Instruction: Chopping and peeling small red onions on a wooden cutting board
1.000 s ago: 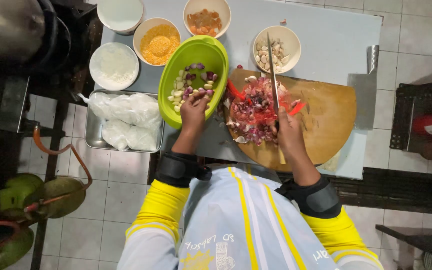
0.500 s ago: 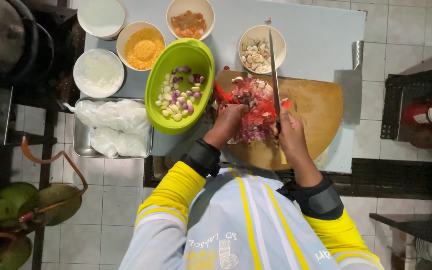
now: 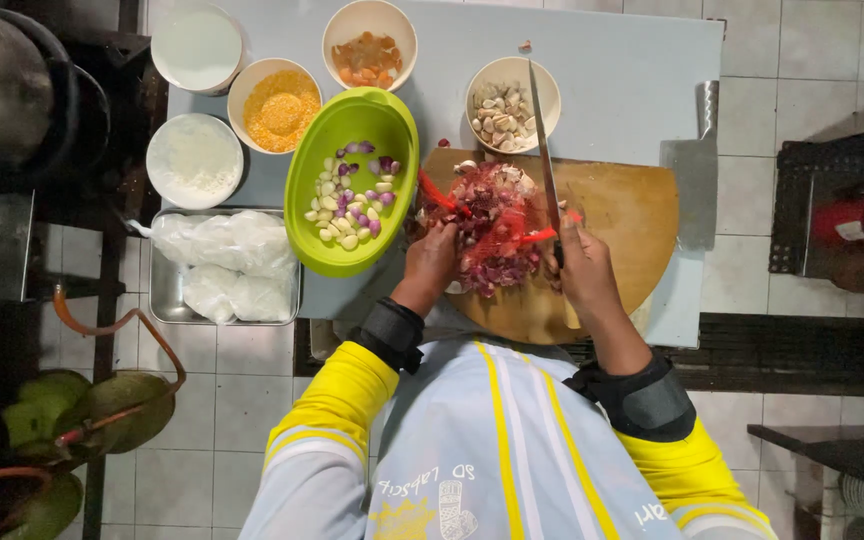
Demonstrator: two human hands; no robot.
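Tiled floor all round, with a pale desk (image 3: 612,80) across the upper frame. Crowded it with bowls, a tray (image 3: 162,290) of white bags (image 3: 232,260) at the left, and a cleaver (image 3: 697,180) at the right edge.

Pulled the left hand (image 3: 430,255) away from the green bowl (image 3: 392,120) at upper centre, where it had been a second ago. Brought it across to the near left edge of the pile (image 3: 492,225), a heap of purple bulbs and skins tangled in red netting on the round wooden board (image 3: 632,215). Curled its fingers down onto the heap; could not tell whether anything was pinched between them.

Kept the right hand (image 3: 584,265) just right of the pile, closed round the handle of the knife (image 3: 544,140). Kept the blade pointing up the frame along the pile's right side, toward the garlic bowl (image 3: 550,85).

Left the peeled pale and purple pieces lying inside the green bowl, which touched the board's left edge. Judged from the hand's return that one lot had been dropped in the bowl and that work on the heap had started again. Still had most of the heap on the board.
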